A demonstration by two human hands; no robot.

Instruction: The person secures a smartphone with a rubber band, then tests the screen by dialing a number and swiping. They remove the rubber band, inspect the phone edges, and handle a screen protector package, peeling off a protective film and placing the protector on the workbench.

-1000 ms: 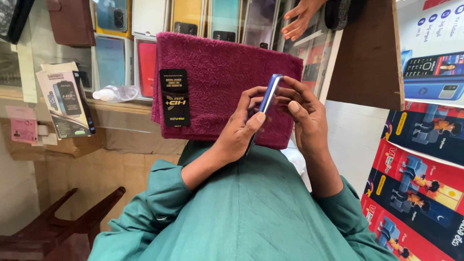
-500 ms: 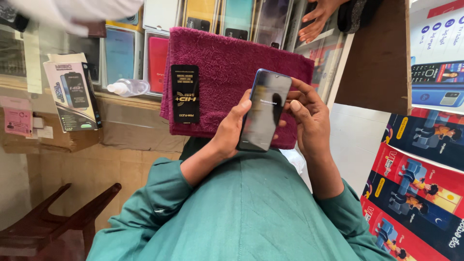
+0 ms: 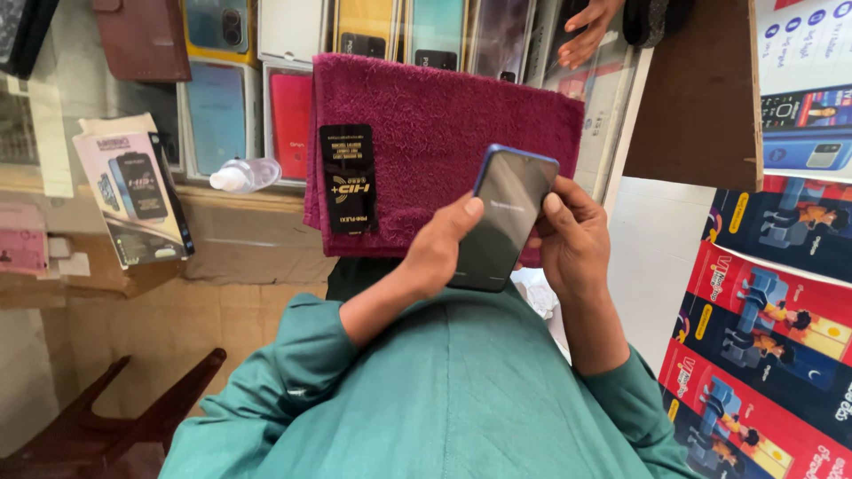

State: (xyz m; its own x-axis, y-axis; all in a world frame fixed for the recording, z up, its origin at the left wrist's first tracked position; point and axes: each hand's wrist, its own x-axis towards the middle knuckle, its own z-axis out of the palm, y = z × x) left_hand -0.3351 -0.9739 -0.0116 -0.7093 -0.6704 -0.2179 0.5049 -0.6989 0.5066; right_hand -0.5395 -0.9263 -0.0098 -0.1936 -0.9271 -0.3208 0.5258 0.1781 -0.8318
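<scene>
I hold a dark smartphone [image 3: 504, 217] with a blue rim in both hands, screen up, above a maroon towel [image 3: 426, 133] spread on the glass counter. My left hand [image 3: 439, 248] grips its left edge with the thumb on the screen. My right hand [image 3: 572, 239] grips the right edge, one fingertip on the rim. A flat black packet [image 3: 348, 177] lies on the towel's left part. My green sleeves fill the lower view.
Phone cases and boxes sit under the counter glass [image 3: 222, 106]. A small clear bottle [image 3: 244, 175] lies left of the towel, a phone box [image 3: 133, 195] further left. Another person's hand [image 3: 586, 27] rests on the counter's far side. Posters [image 3: 772, 293] at right, wooden chair [image 3: 115, 417] lower left.
The phone turned from edge-on to screen facing up and now lies flatter in my hands. The view shifted a little; my hands stay over the towel.
</scene>
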